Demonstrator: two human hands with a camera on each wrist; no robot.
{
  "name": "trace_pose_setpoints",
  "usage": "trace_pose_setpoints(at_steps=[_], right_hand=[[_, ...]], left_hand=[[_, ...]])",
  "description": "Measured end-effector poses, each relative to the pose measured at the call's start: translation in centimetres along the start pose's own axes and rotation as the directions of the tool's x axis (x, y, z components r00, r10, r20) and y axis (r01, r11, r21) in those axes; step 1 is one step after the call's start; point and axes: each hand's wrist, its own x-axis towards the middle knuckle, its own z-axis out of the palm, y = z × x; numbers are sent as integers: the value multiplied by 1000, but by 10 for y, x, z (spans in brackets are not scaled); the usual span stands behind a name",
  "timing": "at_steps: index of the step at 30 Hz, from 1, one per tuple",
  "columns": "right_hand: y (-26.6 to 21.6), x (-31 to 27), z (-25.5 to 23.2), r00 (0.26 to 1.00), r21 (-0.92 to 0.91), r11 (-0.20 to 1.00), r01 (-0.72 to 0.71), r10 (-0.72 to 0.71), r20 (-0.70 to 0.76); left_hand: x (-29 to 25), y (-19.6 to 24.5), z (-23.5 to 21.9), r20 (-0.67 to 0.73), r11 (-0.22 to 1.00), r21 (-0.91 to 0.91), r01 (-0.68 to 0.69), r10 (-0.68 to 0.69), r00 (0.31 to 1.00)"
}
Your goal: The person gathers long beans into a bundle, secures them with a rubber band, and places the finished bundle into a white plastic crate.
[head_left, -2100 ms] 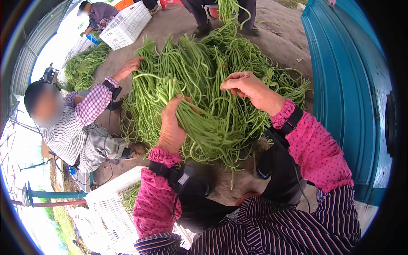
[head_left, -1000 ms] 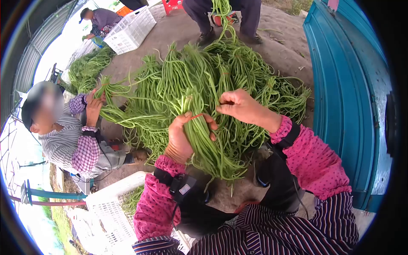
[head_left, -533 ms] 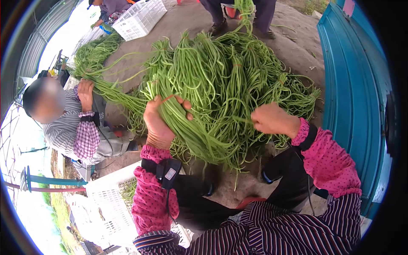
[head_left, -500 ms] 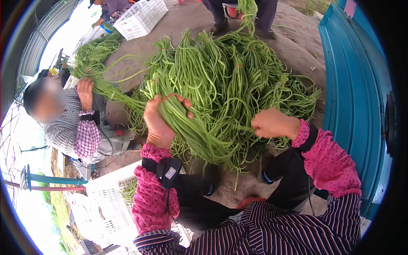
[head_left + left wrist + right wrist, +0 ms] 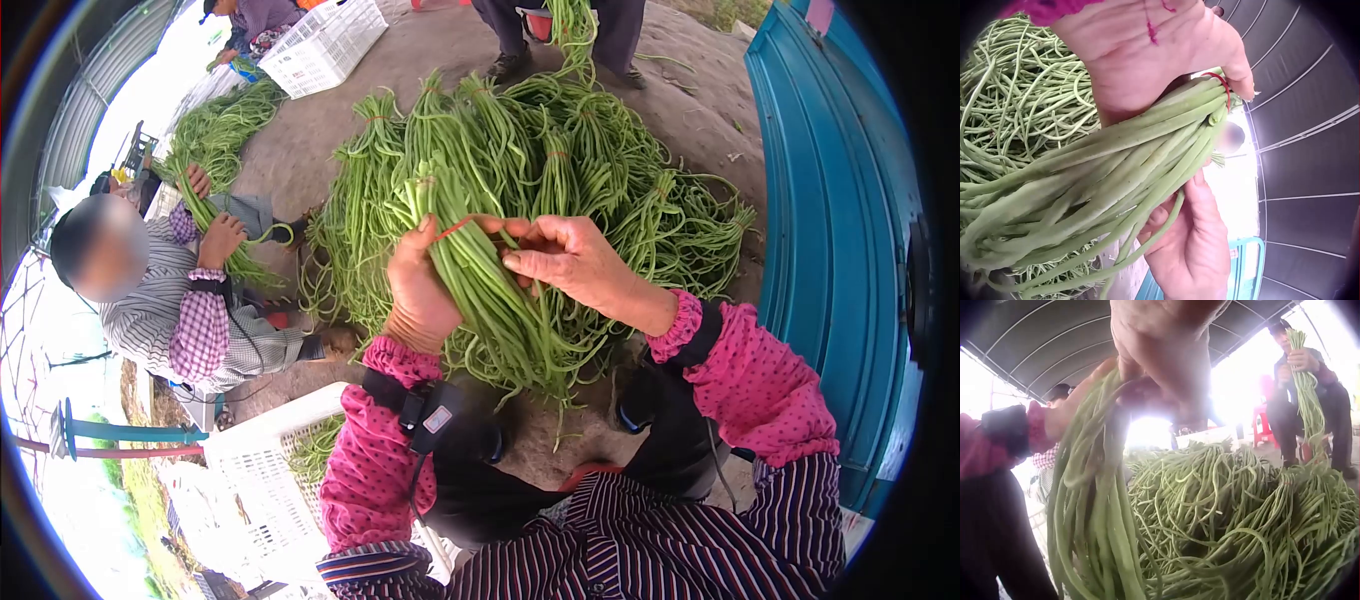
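Head view: we locate the bundle of long beans in the left hand, in front of the near edge of a large heap of long beans on the bare ground. The bundle is tilted, its gathered ends up and to the left, its loose ends trailing toward the near edge of the heap. We find the left fingers clamped round the bundle just below the gathered ends, with the thumb on one side and the fingertips on the other. A red band crosses the bundle beside the thumb; we cannot tell whether it closes fully round the beans.

The right hand is at the opposite side of the bundle. Its thumb and fingertips are together; in the left wrist view, we see them pinching a single bean at the bundle's edge.

Left of the heap, we note a seated person in a striped shirt gripping long beans. At the ground's far left are a smaller bean heap and a white crate; a second white crate stands at the near left. A blue metal panel bounds the right side.
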Motion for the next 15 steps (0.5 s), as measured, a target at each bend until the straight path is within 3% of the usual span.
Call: trace_pose_setpoints(at_steps=[1, 4, 5, 8, 9, 10, 12, 15], right_hand=[[-5, -2, 2, 1000, 51, 999, 15, -13, -23], [-1, 2, -13, 994, -215, 977, 8, -31, -105], [3, 3, -15, 983, -161, 985, 68, -94, -157], [-1, 0, -15, 957, -259, 944, 205, -249, -147], [-5, -4, -15, 971, -431, 891, 140, -209, -117], [-9, -8, -10, 987, -383, 920, 77, -125, -102], [-7, -9, -4, 976, -399, 898, 185, -216, -34], [0, -3, -6, 977, -446, 878, 173, -211, -37]], left_hand=[[1, -2, 6, -99, 995, 94, -16, 25, 995], [8, -5, 5, -206, 984, 170, -47, 82, 975], [9, -5, 0, -244, 991, 129, -35, 66, 967], [17, -6, -10, -256, 995, 100, -5, 31, 966], [18, -5, -13, -233, 992, 123, 2, 27, 972], [21, -6, -15, -223, 992, 123, 5, 23, 975], [26, -8, -18, -202, 992, 126, 13, 12, 979], [28, -13, -17, -229, 992, 128, 13, 16, 973]])
